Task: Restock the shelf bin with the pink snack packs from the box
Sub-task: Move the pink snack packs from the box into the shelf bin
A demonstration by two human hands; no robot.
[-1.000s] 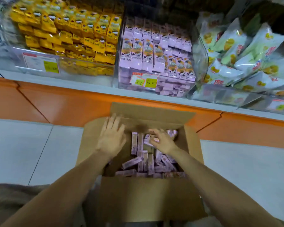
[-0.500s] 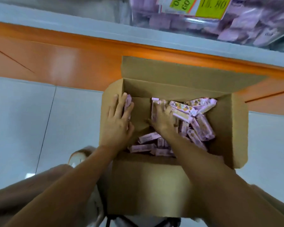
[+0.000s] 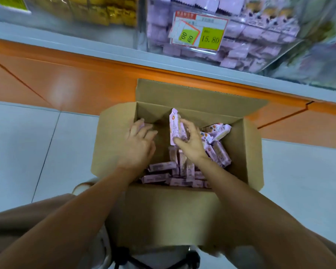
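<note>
Though low before, pink pack (image 3: 175, 126) aloft.

I count one box (image 3: 182, 210), my left hand (image 3: 138, 146) and right hand (image 3: 192, 147), one raised pink snack pack (image 3: 174, 125), and over a dozen more packs (image 3: 159, 166) inside it.

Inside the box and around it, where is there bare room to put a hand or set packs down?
Bare cardboard shows at the far wall of the box, between the left hand and the pink pack the right hand holds up. Floor tiles lie bare left and right of the box. Crowded: loose packs heap the box's near and right parts.
</note>
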